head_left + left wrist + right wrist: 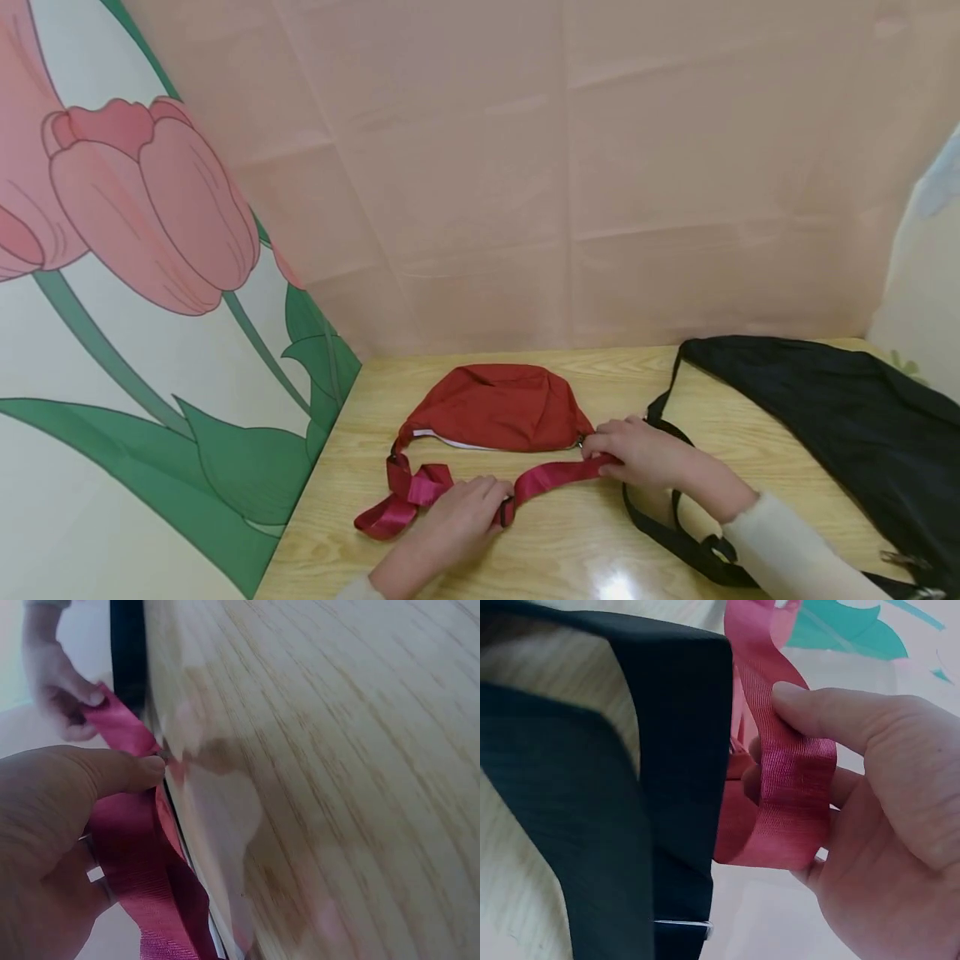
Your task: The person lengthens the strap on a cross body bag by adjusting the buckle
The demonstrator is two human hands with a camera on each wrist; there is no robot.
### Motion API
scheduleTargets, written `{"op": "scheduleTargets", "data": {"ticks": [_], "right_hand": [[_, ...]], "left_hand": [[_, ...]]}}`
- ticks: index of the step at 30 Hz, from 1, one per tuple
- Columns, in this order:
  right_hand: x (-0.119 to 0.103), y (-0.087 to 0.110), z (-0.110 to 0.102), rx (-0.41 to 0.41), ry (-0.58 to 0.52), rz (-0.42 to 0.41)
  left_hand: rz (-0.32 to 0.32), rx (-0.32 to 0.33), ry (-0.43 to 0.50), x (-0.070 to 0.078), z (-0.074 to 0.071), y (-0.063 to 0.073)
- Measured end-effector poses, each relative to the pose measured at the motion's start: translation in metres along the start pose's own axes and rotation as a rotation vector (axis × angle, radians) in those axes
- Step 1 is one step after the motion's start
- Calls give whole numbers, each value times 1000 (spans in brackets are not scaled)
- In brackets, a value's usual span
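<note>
Beyond both hands lies a red waist bag [498,408], its crimson strap [551,477] pinched by the left hand [467,515] beside a dark slider [506,511] and by the right hand [637,452] farther along (a black strap [660,540] lies near that wrist), probably best kept flat and untwisted.

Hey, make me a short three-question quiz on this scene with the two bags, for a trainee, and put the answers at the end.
1. Multiple choice: in the head view, where does the black bag lie?
A) Left of the red bag
B) Right of the red bag
C) On top of the red bag

2. Short answer: what does the right hand hold?

3. True or false: the left hand holds the black strap.

Key: 1. B. 2. The red strap. 3. False; it also holds the red strap.
</note>
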State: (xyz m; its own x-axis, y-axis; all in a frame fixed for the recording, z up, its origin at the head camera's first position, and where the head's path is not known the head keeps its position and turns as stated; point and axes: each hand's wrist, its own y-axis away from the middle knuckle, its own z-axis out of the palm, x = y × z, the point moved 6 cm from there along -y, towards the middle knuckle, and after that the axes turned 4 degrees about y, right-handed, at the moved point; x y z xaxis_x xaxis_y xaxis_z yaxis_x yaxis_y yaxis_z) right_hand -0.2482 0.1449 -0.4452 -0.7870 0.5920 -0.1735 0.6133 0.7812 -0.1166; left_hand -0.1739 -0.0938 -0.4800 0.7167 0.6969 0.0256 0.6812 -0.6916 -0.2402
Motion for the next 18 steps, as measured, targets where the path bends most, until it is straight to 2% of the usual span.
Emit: {"op": "scheduleTargets", "data": {"ticks": [8, 18], "right_hand": [[-9, 6, 2, 64, 42, -34], [-15, 7, 5, 40, 74, -32]], "left_hand": [[24, 0, -7, 2, 1, 1], [47, -59, 5, -6, -1, -1]]}}
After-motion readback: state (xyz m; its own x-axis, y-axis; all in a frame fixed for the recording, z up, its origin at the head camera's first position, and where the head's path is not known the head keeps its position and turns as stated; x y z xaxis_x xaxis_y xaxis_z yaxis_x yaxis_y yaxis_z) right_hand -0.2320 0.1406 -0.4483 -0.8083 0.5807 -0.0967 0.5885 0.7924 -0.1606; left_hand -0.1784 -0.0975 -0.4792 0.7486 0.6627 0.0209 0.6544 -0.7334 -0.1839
